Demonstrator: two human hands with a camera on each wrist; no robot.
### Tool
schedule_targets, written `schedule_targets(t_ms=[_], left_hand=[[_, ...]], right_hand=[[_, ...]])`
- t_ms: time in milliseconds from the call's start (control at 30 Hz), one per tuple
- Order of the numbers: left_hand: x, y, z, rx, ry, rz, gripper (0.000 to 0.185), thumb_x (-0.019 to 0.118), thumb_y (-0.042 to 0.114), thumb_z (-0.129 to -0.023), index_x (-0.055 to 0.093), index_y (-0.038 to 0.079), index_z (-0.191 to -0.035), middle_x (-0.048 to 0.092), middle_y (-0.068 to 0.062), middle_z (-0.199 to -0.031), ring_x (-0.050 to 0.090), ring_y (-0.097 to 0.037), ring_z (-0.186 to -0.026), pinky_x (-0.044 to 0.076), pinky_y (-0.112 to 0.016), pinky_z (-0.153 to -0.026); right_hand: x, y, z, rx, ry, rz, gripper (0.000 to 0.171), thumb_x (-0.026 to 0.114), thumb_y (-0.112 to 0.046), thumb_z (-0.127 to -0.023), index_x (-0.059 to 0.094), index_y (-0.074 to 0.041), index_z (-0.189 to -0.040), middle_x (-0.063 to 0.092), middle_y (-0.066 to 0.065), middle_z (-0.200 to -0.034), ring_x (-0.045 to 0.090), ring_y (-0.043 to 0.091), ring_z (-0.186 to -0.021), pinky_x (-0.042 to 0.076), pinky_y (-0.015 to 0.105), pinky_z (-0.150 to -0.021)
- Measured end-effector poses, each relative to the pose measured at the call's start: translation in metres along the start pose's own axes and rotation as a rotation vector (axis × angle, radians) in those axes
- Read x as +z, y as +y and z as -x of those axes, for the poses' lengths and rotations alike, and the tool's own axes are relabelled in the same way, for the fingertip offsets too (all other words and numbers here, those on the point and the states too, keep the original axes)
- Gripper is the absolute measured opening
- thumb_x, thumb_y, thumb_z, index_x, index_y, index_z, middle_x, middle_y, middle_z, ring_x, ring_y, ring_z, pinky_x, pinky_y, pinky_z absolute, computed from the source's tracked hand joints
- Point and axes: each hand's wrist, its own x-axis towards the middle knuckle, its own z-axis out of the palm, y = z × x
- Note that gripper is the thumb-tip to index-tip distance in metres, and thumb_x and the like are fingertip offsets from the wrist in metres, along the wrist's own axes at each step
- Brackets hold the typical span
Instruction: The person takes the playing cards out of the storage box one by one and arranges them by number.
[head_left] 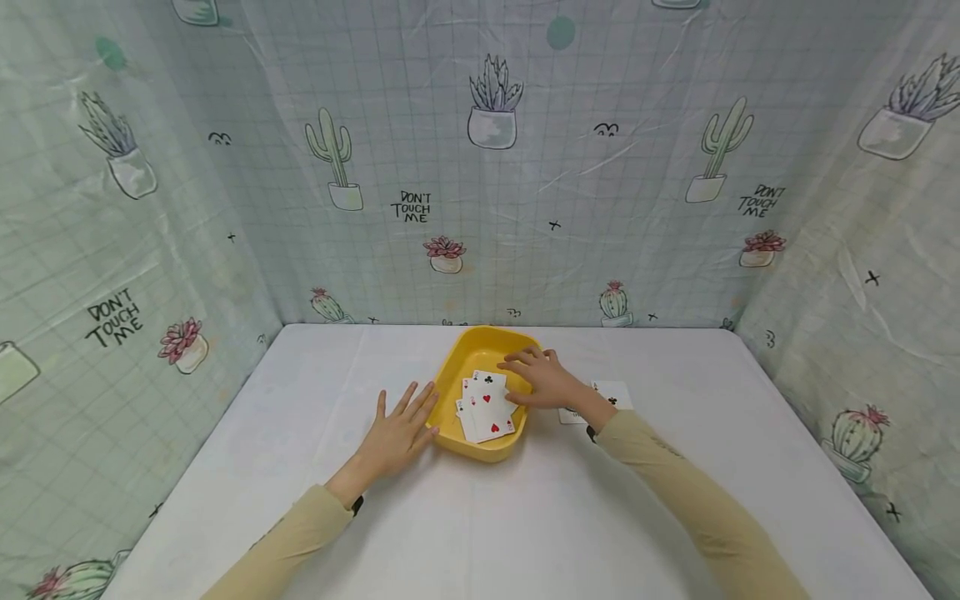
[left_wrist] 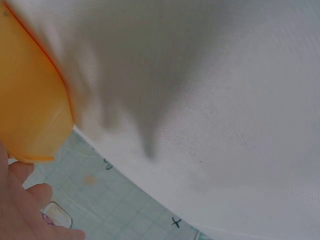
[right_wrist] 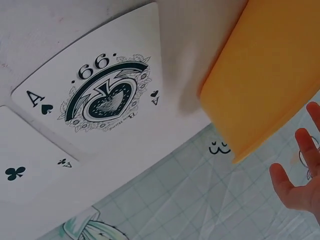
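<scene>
Left wrist view: yellow tray (left_wrist: 30, 100) at the left edge, resting on the white table (left_wrist: 215, 100). Fingers of the left hand (left_wrist: 25, 210) lie at lower left, just below the tray's corner. A patterned backdrop (left_wrist: 125, 210) shows beyond the table's edge.

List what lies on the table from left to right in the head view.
Left hand → yellow tray holding a fan of cards → right hand over the tray's right edge → loose cards on the white table.
</scene>
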Motion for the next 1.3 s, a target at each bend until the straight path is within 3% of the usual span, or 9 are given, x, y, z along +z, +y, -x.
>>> schedule_targets(t_ms=[567,1033,1300], left_hand=[[0.0,0.0,0.0,0.0,-0.017,0.013,0.058,0.037,0.042,-0.093,0.024,0.013,-0.142,0.02,-0.002,-0.15,0.018,-0.029,-0.137,0.006,-0.065,-0.102],[-0.002,0.001,0.0,0.001,-0.027,0.01,0.059,0.036,0.043,-0.094,0.023,0.013,-0.142,0.019,-0.002,-0.15,0.017,-0.029,-0.138,0.006,-0.065,-0.102],[0.001,0.0,0.001,0.0,-0.01,0.001,0.058,0.037,0.042,-0.093,0.024,0.013,-0.142,0.02,-0.001,-0.15,0.017,-0.029,-0.138,0.007,-0.065,-0.102]], right_hand=[[0.016,-0.021,-0.023,-0.002,-0.13,0.052,0.062,0.062,-0.045,-0.079,0.045,-0.018,-0.131,0.042,0.004,-0.134,0.033,0.027,-0.12,0.026,0.054,-0.093],[0.027,-0.032,-0.03,0.049,-0.296,0.154,0.088,0.066,-0.062,-0.065,0.034,-0.025,-0.138,0.038,-0.001,-0.139,0.029,0.025,-0.126,0.021,0.056,-0.102],[0.032,-0.034,-0.033,0.084,-0.357,0.185,0.101,0.071,-0.063,-0.056,0.029,-0.025,-0.14,0.038,-0.002,-0.138,0.029,0.023,-0.124,0.022,0.055,-0.101]])
